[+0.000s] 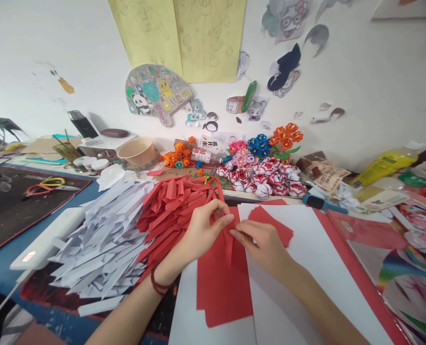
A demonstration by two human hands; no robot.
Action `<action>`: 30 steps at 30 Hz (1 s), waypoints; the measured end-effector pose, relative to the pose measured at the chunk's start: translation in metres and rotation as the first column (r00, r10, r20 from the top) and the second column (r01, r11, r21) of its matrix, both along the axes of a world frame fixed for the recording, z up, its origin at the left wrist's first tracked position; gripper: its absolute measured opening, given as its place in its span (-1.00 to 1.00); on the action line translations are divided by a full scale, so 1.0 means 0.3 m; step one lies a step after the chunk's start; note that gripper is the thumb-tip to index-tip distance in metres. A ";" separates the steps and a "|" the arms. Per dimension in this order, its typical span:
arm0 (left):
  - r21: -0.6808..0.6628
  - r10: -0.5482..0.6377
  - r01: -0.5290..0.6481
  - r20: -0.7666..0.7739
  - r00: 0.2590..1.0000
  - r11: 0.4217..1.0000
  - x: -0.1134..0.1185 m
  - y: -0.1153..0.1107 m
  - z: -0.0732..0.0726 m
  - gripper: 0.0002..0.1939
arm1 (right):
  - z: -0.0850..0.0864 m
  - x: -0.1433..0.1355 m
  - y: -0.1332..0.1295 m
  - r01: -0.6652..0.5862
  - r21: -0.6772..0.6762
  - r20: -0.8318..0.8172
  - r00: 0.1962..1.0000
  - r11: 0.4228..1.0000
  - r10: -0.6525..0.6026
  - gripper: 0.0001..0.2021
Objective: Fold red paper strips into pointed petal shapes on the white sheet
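My left hand [207, 227] is closed in a pinch on a folded red paper strip [229, 249] that hangs down between my hands. From the right, my right hand [261, 239] pinches near the same strip's upper part, its fingertips close to the left ones. Beneath them lie red paper sheets [224, 292] on large white sheets [288, 297]. More red paper [274, 223] sits just behind my right hand. A pile of folded red strips [170, 206] is left of my hands, beside a pile of folded white strips [105, 244].
A white power strip [48, 237] and scissors [50, 187] are at the left. Red-and-white paper flowers [266, 177] and a bowl [137, 152] stand along the wall. A yellow bottle [385, 165] lies at the right, near a plastic-covered packet [371, 235].
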State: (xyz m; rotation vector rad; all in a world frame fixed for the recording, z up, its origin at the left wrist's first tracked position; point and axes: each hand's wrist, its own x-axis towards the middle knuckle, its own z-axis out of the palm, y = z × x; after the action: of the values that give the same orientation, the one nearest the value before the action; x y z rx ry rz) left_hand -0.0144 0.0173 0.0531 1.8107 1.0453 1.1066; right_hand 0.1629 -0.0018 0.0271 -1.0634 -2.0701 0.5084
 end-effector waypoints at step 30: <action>0.059 0.047 -0.040 -0.127 0.991 0.997 0.008 -0.019 -0.012 -0.93 | 0.032 -0.010 0.000 -0.144 -0.302 -0.073 0.989 0.942 0.128 -0.73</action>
State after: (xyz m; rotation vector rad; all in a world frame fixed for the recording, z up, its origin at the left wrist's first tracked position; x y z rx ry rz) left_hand -0.0119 0.0117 0.0496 1.9341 1.1435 1.0662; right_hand 0.1599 -0.0017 0.0366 -1.0708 -2.0706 0.9439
